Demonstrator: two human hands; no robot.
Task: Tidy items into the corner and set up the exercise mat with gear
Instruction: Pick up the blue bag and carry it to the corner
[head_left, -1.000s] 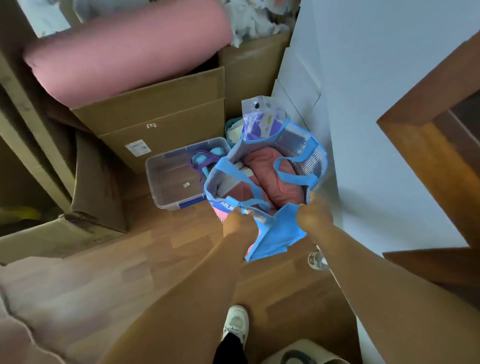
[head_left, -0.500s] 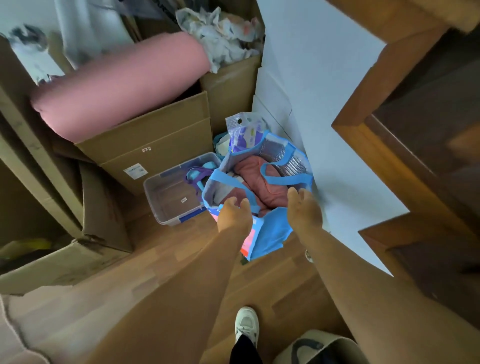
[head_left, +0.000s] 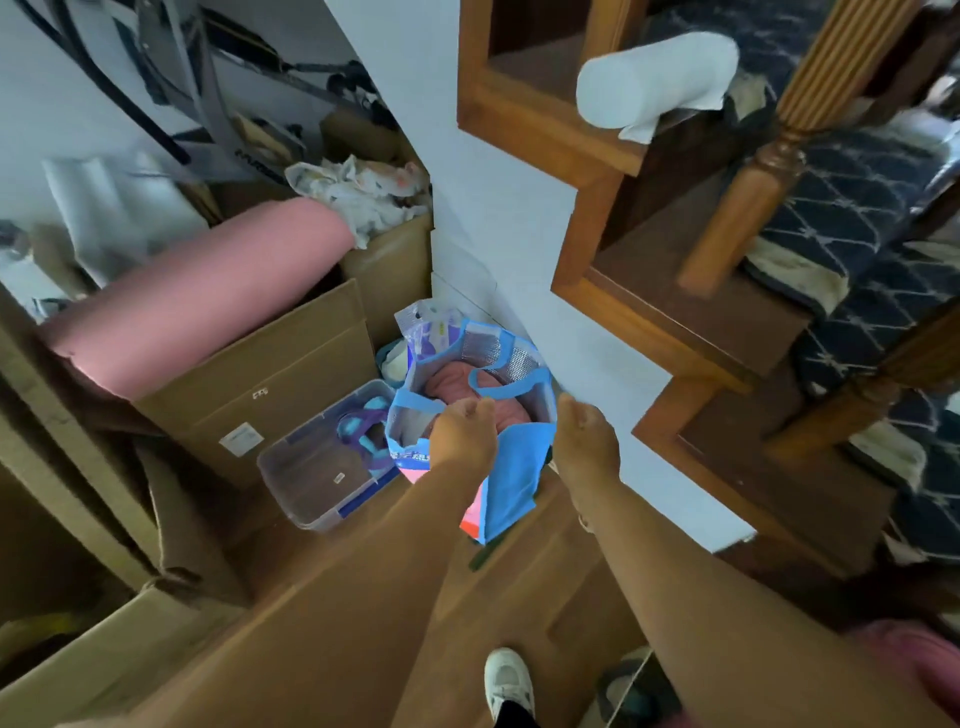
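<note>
Left hand (head_left: 462, 441) over near rim of blue bag (head_left: 514, 467), fingers bent, can't tell if pinching fabric. Right hand (head_left: 584, 447) just beside bag's right edge, relaxed, empty. Bag dead ahead-below both hands, left nearer. Bag stands in corner between clear bin (head_left: 311, 467) and white wall (head_left: 509, 223). Looks parked tbh.
</note>
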